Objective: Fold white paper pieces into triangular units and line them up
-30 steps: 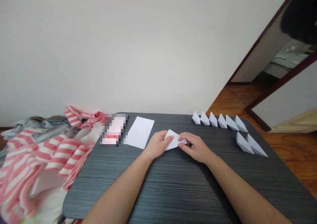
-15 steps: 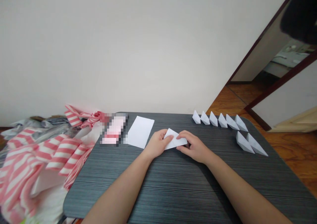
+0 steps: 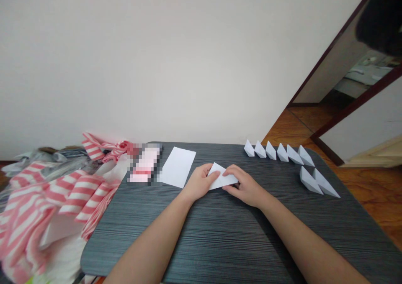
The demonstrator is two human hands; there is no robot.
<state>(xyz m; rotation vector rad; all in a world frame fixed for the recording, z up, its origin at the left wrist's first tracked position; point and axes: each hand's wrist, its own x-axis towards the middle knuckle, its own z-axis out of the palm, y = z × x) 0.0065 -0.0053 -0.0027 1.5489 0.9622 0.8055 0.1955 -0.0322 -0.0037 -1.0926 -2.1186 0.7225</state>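
Note:
Between my two hands is a small folded piece of white paper [image 3: 216, 182], held just over the dark table [image 3: 201, 238]. My left hand [image 3: 200, 182] grips its left side, thumb pressed on top and fingers behind. At its right side my right hand [image 3: 246, 186] pinches the paper with thumb and forefinger; the other fingers are curled and partly hidden. A stack or sheet of plain white paper [image 3: 178, 167] lies flat to the left of my left hand. Several folded paper boats [image 3: 270, 151] stand in a row at the back right.
Two more paper boats [image 3: 310, 180] stand nearer on the right. A blurred-out pink and dark object [image 3: 145, 165] lies at the table's back left. Striped red-and-white cloth [image 3: 73, 196] is heaped left of the table. Behind rises a pale wall [image 3: 176, 66]; a doorway opens at right.
My right thumb and forefinger have slid slightly left along the folded paper, closer to my left thumb. My left hand keeps its grip, and the things on the table stay in place.

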